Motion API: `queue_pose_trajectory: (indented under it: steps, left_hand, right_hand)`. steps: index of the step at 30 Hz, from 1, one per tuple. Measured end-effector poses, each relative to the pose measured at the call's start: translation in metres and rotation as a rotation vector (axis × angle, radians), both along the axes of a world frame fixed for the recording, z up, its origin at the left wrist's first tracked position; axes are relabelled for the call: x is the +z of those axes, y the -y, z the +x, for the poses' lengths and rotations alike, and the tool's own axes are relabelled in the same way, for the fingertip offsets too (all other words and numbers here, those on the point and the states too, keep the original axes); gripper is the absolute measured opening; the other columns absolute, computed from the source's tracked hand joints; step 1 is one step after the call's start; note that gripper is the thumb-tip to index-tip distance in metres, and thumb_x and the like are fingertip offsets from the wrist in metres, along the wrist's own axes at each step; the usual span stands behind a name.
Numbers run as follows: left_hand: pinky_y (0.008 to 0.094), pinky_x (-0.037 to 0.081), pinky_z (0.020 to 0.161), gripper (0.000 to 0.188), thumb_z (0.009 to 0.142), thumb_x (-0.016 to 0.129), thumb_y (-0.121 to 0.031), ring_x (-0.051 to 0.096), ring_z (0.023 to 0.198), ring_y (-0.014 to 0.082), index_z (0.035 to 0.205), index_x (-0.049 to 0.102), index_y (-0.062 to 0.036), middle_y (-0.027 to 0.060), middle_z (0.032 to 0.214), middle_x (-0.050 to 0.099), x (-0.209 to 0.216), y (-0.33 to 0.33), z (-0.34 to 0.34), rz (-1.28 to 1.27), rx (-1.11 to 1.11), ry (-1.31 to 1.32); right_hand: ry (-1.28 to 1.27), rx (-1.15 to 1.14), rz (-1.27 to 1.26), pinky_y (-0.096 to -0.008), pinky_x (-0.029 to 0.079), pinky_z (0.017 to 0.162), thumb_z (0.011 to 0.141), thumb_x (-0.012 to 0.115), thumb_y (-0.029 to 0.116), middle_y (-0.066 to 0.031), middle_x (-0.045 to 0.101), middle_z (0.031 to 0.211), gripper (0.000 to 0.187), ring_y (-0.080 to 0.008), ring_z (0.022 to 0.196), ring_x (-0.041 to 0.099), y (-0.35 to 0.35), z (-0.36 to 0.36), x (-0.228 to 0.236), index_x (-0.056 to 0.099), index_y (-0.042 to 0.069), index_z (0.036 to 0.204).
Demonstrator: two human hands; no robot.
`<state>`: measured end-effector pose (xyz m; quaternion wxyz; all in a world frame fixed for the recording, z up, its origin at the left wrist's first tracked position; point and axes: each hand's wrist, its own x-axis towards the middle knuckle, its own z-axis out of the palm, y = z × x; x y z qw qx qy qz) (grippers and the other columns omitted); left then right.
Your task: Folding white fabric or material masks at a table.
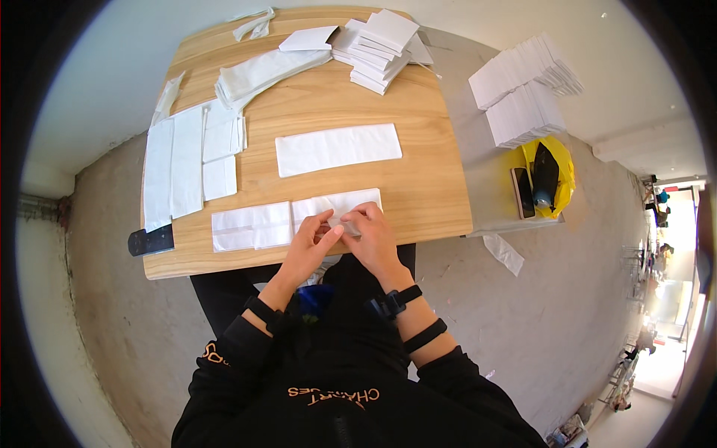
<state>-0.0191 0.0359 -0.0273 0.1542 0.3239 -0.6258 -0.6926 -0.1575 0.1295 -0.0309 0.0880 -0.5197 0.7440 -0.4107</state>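
Observation:
At the table's near edge, my left hand (308, 245) and my right hand (372, 237) meet over a flat white sleeve (308, 208). Between my fingertips is a thin whitish flap (321, 204), pinched from both sides; whether it is part of that sleeve is hidden by my fingers. To the left of my left hand lies another flat white sleeve (252, 226) with a seam across it. Farther in, a long white strip-shaped packet (338, 150) rests alone on the wood.
Flat white packets (187, 160) cover the table's left side. A pile of thin clear-white bags (272, 73) and stacked white cards (381, 46) are at the back. Right, a grey surface (478, 187) holds white stacks (523, 89), a phone (523, 193) and a yellow bag (566, 179).

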Motion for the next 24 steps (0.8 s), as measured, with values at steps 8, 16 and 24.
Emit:
queue_pose_trajectory:
  steps: [8,16,24]
  left_hand:
    - [0.0250,0.044,0.074,0.050,0.089,0.068,-0.029,0.049,0.082,0.0134,0.123,0.057,0.0054,0.0086,0.103,0.054,-0.005,0.004,0.003,-0.211,0.057,0.078]
    - [0.0253,0.044,0.072,0.050,0.088,0.068,-0.029,0.048,0.078,0.0134,0.124,0.057,0.0044,0.0083,0.099,0.054,-0.004,0.004,0.007,-0.275,0.030,0.134]
    - [0.0270,0.045,0.072,0.050,0.087,0.069,-0.029,0.050,0.077,0.0136,0.123,0.058,0.0038,0.0086,0.095,0.053,0.000,0.004,0.007,-0.323,-0.006,0.182]
  right_hand:
    - [0.160,-0.259,-0.081,-0.0355,0.049,0.077,0.084,0.068,0.012,-0.0115,0.058,0.095,0.019,-0.0258,0.088,0.058,-0.025,-0.032,-0.004,0.065,0.006,0.103]
    - [0.133,-0.284,0.043,-0.0374,0.047,0.080,0.083,0.066,0.009,-0.0122,0.057,0.096,0.024,-0.0288,0.091,0.057,-0.028,-0.043,-0.008,0.067,0.010,0.107]
    - [0.042,-0.188,0.109,-0.0388,0.047,0.081,0.082,0.066,0.009,-0.0139,0.054,0.102,0.031,-0.0312,0.094,0.056,-0.022,-0.047,-0.012,0.067,0.013,0.112]
